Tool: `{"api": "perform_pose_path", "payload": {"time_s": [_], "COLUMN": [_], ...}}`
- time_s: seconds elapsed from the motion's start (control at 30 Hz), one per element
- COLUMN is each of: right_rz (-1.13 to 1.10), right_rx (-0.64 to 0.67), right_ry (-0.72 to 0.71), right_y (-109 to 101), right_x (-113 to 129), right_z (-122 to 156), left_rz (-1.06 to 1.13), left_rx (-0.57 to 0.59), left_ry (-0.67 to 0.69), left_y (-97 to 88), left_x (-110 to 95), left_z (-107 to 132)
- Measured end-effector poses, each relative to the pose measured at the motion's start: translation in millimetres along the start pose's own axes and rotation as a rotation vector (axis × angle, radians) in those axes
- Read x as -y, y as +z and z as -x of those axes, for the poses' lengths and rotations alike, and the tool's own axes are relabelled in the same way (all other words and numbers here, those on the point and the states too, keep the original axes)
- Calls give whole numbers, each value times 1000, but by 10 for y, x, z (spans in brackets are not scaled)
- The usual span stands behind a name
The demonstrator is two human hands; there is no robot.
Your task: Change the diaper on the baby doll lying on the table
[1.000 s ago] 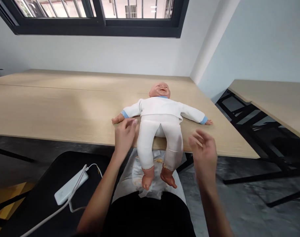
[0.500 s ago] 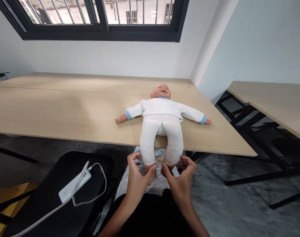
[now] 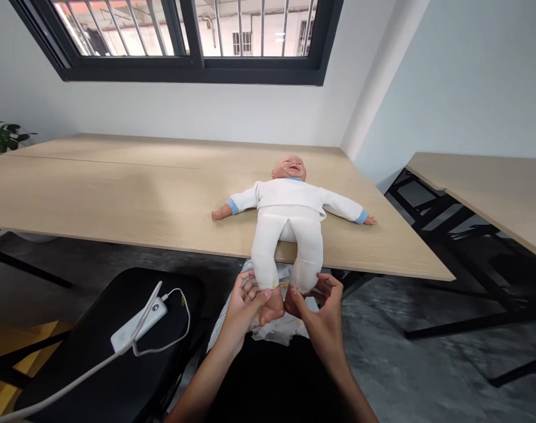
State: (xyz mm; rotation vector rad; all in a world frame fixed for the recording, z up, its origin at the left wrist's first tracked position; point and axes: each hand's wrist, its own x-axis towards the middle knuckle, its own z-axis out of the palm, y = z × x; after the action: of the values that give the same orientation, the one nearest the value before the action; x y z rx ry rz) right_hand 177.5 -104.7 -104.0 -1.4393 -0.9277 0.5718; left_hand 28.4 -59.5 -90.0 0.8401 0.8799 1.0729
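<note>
Head view, single frame.

- Object: plastic baby doll (image 3: 290,197) with a bare head, lying face-up on the light wooden table (image 3: 118,200). It sits at the table's near edge, toward the right corner, arms spread flat on the top. Both legs hang over the near edge.
- Clothing: white knit top with blue cuffs, and white knit trousers (image 3: 268,247) down to the ankles. The bare plastic feet (image 3: 272,308) show below the hems.
- Left hand (image 3: 241,305): fingers (image 3: 250,289) and thumb clamped on the trouser hem of the leg on that side, just above the foot.
- Right hand (image 3: 321,311): thumb and fingers pinched on the other hem. That foot is mostly hidden behind the hand.
- Under the feet: crumpled white cloth (image 3: 279,335) on the person's lap. What it is cannot be told.
- Left of the lap: black padded chair (image 3: 96,364) carrying a white power bank (image 3: 138,324) with its white cable (image 3: 74,379).

Handling, judged:
- The doll is probably light, with a hard head and limbs that may be floppy at the joints.
- The knit is soft and stretchy and should slide over smooth plastic.
- The hems give the surest hold on the fabric. The ankles or torso would suit holding the body itself.
- With the legs overhanging, a pull toward the lap could drag the whole doll off the edge.
</note>
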Motion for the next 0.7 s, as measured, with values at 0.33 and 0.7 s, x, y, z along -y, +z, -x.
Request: {"api": "perform_pose_path", "payload": {"time_s": [0.33, 0.7], "right_rz": [-170, 575], "right_rx": [255, 14], "right_ry": [270, -319], "right_y": [37, -242], "right_x": [-171, 257], "right_z": [-150, 48], "left_rz": [-301, -357], "left_rx": [-84, 82], "left_ry": [8, 57], "left_y": [254, 107], "left_x": [-31, -15], "left_z": [11, 68]}}
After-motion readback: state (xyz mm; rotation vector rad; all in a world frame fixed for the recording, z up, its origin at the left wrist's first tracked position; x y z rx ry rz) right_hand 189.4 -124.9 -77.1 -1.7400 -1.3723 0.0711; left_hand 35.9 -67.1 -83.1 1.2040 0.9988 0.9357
